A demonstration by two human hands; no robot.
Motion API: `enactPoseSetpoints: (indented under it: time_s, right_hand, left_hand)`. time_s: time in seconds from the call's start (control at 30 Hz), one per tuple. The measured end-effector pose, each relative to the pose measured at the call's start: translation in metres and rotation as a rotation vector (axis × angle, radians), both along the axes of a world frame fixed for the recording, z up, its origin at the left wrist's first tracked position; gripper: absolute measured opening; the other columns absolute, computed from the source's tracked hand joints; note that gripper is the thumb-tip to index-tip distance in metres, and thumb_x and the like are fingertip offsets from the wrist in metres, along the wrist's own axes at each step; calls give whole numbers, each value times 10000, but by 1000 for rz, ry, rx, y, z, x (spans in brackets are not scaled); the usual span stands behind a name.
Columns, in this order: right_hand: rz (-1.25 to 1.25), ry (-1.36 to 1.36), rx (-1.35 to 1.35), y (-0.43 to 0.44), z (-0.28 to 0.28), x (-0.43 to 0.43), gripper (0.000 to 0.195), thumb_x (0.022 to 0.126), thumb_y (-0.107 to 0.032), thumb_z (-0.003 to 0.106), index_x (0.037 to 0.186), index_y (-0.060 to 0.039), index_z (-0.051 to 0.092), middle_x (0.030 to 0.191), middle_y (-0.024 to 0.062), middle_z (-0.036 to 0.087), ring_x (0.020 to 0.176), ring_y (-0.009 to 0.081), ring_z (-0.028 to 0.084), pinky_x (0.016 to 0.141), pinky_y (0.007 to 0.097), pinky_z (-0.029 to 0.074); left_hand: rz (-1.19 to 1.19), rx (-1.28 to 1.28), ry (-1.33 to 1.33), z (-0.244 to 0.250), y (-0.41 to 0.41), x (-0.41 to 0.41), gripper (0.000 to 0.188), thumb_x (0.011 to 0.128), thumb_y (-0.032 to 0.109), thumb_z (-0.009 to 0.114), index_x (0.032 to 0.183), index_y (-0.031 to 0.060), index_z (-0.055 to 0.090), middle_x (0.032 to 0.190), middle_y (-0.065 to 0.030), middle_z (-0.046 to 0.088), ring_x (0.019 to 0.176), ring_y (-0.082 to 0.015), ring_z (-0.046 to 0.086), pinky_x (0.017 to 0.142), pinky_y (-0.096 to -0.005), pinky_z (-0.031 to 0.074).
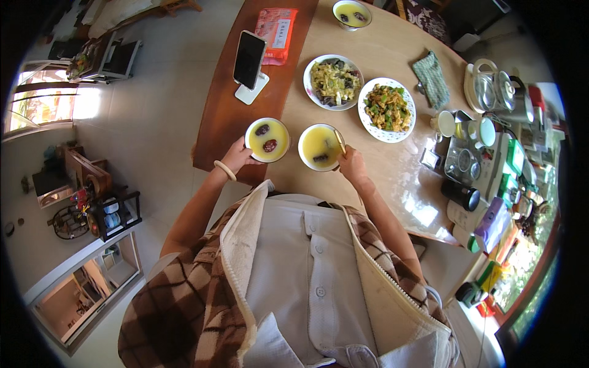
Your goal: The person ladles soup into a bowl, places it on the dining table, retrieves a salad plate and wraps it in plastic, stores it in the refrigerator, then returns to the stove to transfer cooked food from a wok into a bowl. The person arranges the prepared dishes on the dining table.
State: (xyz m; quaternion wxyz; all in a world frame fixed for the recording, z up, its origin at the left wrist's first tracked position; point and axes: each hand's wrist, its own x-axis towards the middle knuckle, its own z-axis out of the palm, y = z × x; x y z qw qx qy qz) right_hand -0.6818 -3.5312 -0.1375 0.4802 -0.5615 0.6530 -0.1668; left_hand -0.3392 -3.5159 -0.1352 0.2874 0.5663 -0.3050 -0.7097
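Observation:
My left hand (240, 154), with a pale bangle at its wrist, grips a bowl of yellow porridge with two dark red dates (267, 140) by its left rim. Just right of it, my right hand (352, 163) holds the right side of a second bowl of yellow porridge (317, 148), together with a gold-coloured utensil handle that rises over the rim. Dark pieces lie in this porridge too. The two bowls are close but apart. Beyond them are a plate of stir-fried vegetables with dark fungus (335, 83) and a plate of green peppers with egg-like pieces (387, 110).
A phone (250, 60) leans on a white stand at the back left, before a red tissue pack (279, 34). A third porridge bowl (352, 14) stands at the far edge. To the right are a green cloth (431, 79), mugs (445, 124), kettles and a black lidded container (460, 195).

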Motion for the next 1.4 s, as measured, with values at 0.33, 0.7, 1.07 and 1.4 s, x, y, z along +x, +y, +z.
enactPoseSetpoints:
  time_s: [0.33, 0.7, 1.07, 1.4]
  right_hand:
    - [-101, -9, -11, -16, 64, -64, 185, 845, -99, 496, 743, 54, 521, 545, 140, 572, 495, 234, 648, 428, 317, 469]
    - [-268, 51, -109, -108, 94, -164, 216, 810, -118, 478, 765, 64, 585, 557, 143, 614, 512, 215, 644, 473, 316, 476]
    - [-445, 13, -91, -255, 55, -200, 324, 836, -128, 417, 687, 49, 643, 597, 98, 663, 417, 125, 530, 407, 271, 437]
    - [-721, -51, 40, -350, -30, -203, 284, 837, -85, 468, 602, -3, 607, 566, 99, 646, 485, 152, 630, 370, 271, 422]
  left_hand:
    - [-165, 2, 4, -9, -9, -62, 346, 887, 1, 397, 1233, -15, 380, 1138, -156, 530, 958, -275, 622, 739, -358, 580]
    - [-298, -5, 14, -37, -29, -116, 420, 884, -7, 406, 1298, 62, 385, 1100, -103, 563, 890, -213, 641, 681, -321, 575]
    - [-344, -26, 34, -41, -32, -113, 421, 844, -34, 404, 1262, 6, 379, 1130, -144, 528, 956, -252, 612, 695, -354, 594]
    - [-354, 15, 69, -18, -37, -118, 471, 876, 53, 454, 1329, 25, 330, 1143, -135, 534, 919, -233, 628, 697, -314, 581]
